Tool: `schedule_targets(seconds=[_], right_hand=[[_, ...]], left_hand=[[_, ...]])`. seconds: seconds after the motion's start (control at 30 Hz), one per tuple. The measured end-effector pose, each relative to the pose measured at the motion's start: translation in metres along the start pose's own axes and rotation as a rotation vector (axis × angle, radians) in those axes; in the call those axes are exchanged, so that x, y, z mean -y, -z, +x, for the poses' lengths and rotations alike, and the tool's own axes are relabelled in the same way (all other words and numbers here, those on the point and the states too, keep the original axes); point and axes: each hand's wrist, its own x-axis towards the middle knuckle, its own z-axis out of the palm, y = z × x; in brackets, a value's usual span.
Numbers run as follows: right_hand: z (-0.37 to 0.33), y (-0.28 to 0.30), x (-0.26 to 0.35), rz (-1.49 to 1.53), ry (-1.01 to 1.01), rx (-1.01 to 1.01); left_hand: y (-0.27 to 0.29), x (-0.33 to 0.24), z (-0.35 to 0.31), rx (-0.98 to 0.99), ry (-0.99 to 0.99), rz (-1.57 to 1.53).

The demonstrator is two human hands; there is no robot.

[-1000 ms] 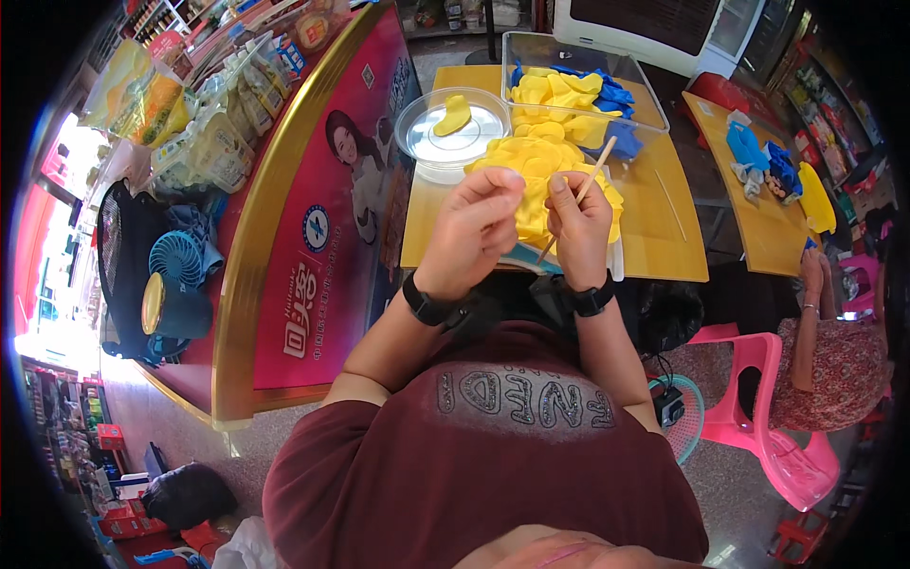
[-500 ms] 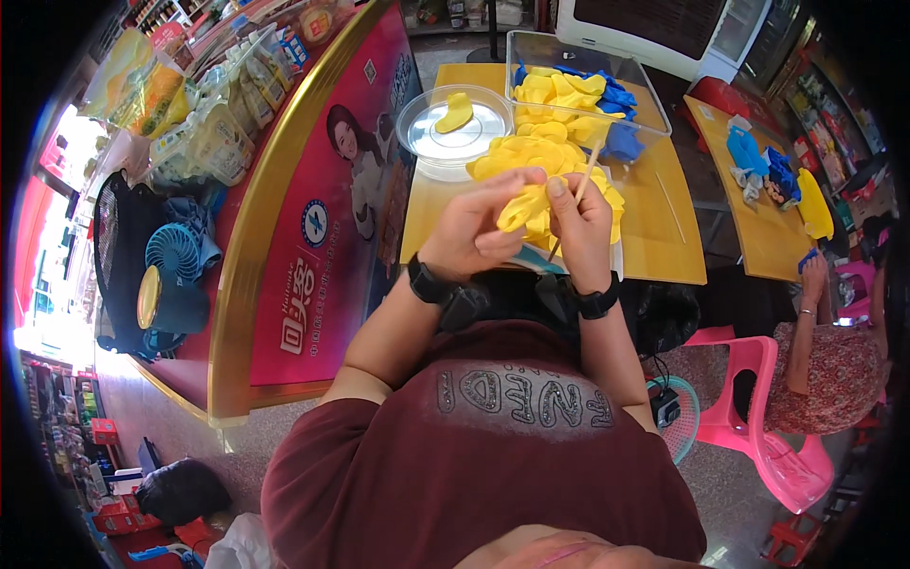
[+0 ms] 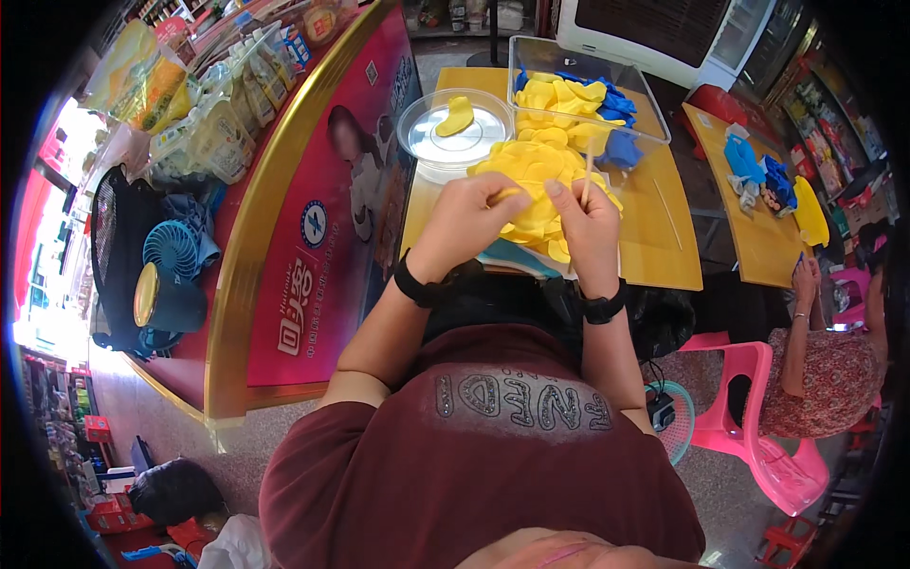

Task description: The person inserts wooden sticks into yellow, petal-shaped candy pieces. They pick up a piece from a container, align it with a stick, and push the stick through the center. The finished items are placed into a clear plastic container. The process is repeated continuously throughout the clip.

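Observation:
My left hand (image 3: 466,226) is closed, thumb against fingers, with a bit of a yellow petal-shaped piece (image 3: 509,192) showing at the pinch; most of that piece is hidden. To its right, my right hand (image 3: 591,232) grips a thin wooden stick (image 3: 589,163), which stands nearly upright and pokes out above and below the fist. The hands are a short way apart. Just beyond them, a heap of yellow petal-shaped pieces (image 3: 540,166) lies on the wooden table (image 3: 675,256). A single curved yellow piece (image 3: 456,116) sits in a round clear plastic tray (image 3: 417,142).
A clear bin (image 3: 654,131) holds yellow and blue pieces at the table's far side. Another thin stick (image 3: 667,213) lies on the right. A pink counter (image 3: 313,247) with gold edging borders the left. At right, another person's hand (image 3: 806,277) is near a second table (image 3: 758,251).
My hands have drawn apart, the left moving left. The yellow piece that was in plain sight between them is now mostly hidden. The stick has tipped more upright in my right hand.

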Motion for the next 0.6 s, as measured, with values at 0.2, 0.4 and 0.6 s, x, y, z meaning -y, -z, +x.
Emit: schedule_targets(seconds=[0.2,0.4,0.6], right_hand=[[-0.003,-0.005,0.015,0.130,-0.101,0.107],[-0.005,-0.002,0.019,-0.079,-0.042,0.300],[-0.009,-0.008,0.019,-0.184,0.008,0.368]], left_hand=[[-0.012,0.010,0.007,-0.092,0.055,-0.247],[-0.002,0.018,0.018,-0.321,0.119,-0.556],[0.002,0.026,0.019,-0.358,0.076,-0.534]])
